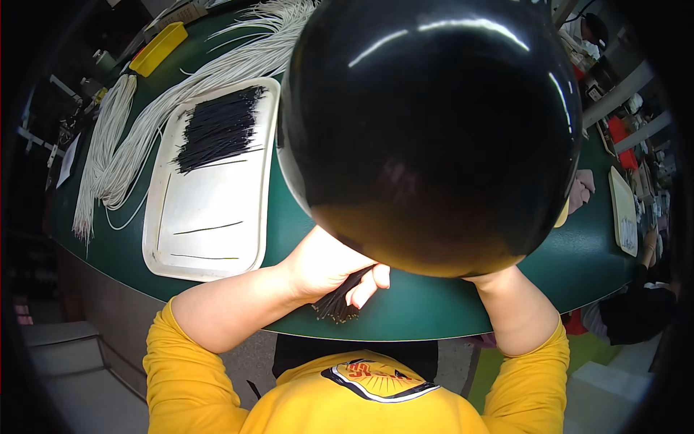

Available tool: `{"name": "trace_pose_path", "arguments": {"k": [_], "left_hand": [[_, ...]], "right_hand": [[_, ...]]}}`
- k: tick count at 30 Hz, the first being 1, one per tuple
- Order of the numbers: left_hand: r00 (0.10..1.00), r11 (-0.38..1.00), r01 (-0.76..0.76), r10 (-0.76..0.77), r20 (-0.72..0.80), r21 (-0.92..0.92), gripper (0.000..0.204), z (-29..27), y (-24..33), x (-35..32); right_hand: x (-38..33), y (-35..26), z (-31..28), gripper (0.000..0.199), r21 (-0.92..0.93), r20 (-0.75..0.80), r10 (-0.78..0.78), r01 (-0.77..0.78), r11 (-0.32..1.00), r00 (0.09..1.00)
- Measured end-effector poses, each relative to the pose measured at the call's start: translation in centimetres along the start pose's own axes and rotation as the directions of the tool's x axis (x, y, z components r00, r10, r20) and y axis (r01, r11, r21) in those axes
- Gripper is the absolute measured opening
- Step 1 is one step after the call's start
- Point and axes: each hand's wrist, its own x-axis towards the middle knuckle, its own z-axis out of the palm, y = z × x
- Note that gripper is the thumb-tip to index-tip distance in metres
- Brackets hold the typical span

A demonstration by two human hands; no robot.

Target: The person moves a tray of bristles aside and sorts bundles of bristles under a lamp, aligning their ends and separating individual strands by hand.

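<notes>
My left hand [334, 262] is closed around a bundle of thin black wires [337, 302], close to the table's near edge. The cut ends of the bundle fan out below my fingers, with small coppery tips. A big glossy black dome [434, 137], perhaps a lamp shade, hangs over the middle and hides part of this hand. Of my right hand [493, 279] only the wrist shows at the dome's lower rim; its fingers are hidden. To the left, a white tray [206, 271] bears a pile of black wires [219, 129] and a few loose ones.
Long bundles of white wires [195, 94] lie across the green table [405, 318] beyond the tray. A yellow bin [159, 49] stands at the far left. On the right are a pink cloth [580, 189] and a second tray [622, 210], near another person's arm [648, 249].
</notes>
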Motion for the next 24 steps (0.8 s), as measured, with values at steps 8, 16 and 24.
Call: {"name": "trace_pose_path", "arguments": {"k": [8,16,24], "left_hand": [[0.995,0.999,-0.035,0.036,-0.097,0.02,0.007,-1.2,-0.2,-1.0],[0.994,0.997,-0.015,0.023,-0.11,0.075,0.002,-0.2,0.4,-0.7],[0.994,0.998,-0.066,0.065,-0.091,-0.006,0.004,-0.4,0.2,-0.6]], "right_hand": [[0.4,2.6,-1.3,0.022,-0.321,0.101,0.004,0.029,0.947,0.995],[0.0,1.6,-2.0,0.021,-0.313,0.168,-0.104,0.154,0.937,0.98],[0.5,1.6,-1.2,0.023,-0.422,0.221,-0.204,0.282,0.862,0.954]]}}
